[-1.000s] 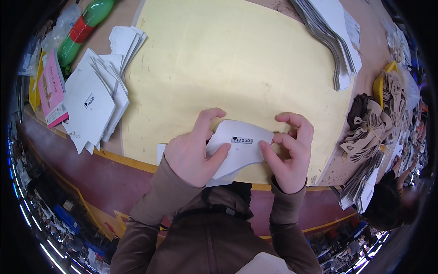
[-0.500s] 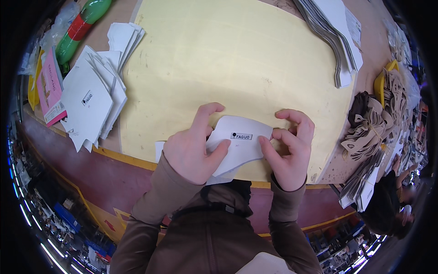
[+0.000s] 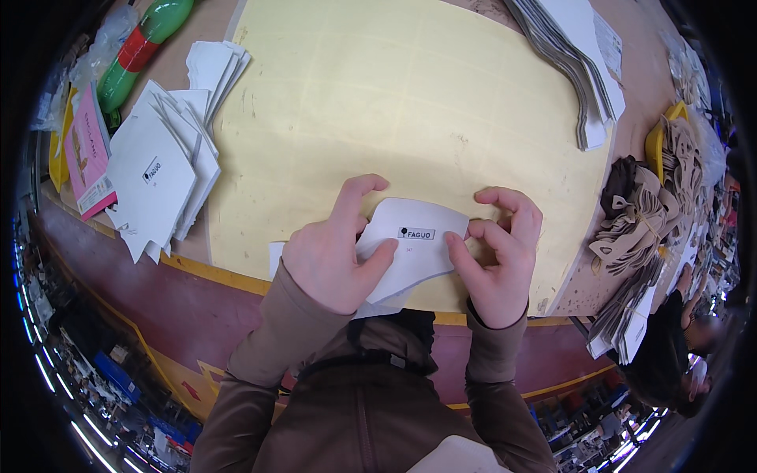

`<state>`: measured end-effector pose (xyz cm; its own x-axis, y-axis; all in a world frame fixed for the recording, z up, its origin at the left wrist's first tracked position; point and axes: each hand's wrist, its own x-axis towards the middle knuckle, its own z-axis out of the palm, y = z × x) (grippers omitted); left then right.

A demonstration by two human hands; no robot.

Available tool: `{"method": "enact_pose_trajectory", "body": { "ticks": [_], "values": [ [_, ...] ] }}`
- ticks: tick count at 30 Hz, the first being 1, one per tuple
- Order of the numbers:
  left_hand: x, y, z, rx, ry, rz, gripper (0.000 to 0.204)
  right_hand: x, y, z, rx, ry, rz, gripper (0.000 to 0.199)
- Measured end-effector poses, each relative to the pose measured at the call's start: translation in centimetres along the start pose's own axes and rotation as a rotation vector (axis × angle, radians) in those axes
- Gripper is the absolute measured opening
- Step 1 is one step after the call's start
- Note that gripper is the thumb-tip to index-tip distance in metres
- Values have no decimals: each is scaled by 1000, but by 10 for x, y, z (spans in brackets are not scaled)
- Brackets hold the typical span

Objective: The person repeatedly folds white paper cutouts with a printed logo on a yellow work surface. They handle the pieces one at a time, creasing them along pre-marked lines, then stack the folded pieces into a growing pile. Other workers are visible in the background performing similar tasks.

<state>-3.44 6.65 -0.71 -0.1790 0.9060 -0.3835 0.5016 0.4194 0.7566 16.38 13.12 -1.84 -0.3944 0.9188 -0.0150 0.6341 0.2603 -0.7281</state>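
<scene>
A white cut shoe-upper piece (image 3: 414, 260) with a small dark printed label hangs between both hands, just above the table's near edge. My left hand (image 3: 335, 252) grips its left side, thumb on top and fingers mostly hidden beneath, index finger curled out past the edge. On the opposite side my right hand (image 3: 501, 256) pinches it, thumb on the front face and the other fingers bent. Another white piece shows partly underneath, at the table's edge.
Yellow sheeting (image 3: 394, 102) covers the table. Stacked white pieces (image 3: 154, 169) lie at left beside a pink booklet (image 3: 85, 154) and a green bottle (image 3: 130, 63). Another stack (image 3: 579, 63) sits at far right; bundled beige pieces (image 3: 635, 213) are near a yellow bin (image 3: 656, 142).
Hardly anything differs. Both hands keep their hold on the white piece, and my right hand has shifted very slightly.
</scene>
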Motion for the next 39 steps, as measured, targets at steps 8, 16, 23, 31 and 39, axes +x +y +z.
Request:
{"method": "enact_pose_trajectory", "body": {
  "ticks": [8, 16, 23, 31, 39],
  "values": [
    [1, -1, 0, 15, 6, 12, 61, 0, 0, 1, -12, 11, -4, 15],
    [1, -1, 2, 9, 24, 17, 61, 1, 2, 2, -17, 16, -31, 15],
    [1, -2, 5, 56, 53, 55, 59, 0, 2, 2, -22, 13, -22, 15],
    [1, 0, 4, 49, 29, 36, 54, 1, 1, 3, -22, 16, -22, 15],
    [1, 3, 2, 54, -2, 6, 52, 2, 0, 3, -50, 11, -20, 18]
  ]
}}
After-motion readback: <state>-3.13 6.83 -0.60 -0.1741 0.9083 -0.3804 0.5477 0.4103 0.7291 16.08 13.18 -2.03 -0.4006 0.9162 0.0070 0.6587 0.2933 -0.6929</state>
